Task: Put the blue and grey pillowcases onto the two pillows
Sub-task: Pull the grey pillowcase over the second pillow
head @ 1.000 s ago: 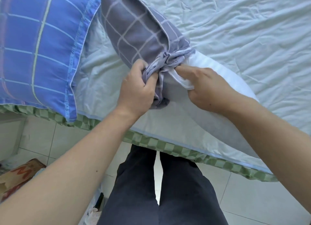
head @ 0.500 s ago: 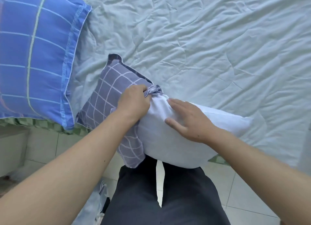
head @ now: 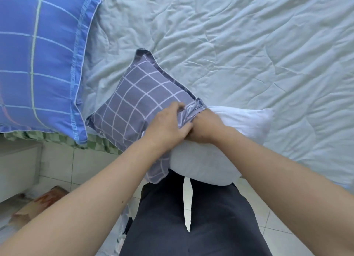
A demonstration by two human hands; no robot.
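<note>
bunched grey checked pillowcase point(head: 134, 102), gripped by left hand point(head: 168, 127), could slip off white pillow point(head: 239, 125); right hand point(head: 203, 129) grip unclear.

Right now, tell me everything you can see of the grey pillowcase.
The grey pillowcase is woven-looking cloth with a thin white check and a darker flanged border. It covers only the left end of the white pillow, whose right part is bare. Its opening is bunched into folds where the left hand grips it; the right hand goes in at the opening, fingers hidden. It lies at the near edge of the pale quilt, a lower corner hanging over the edge.
</note>
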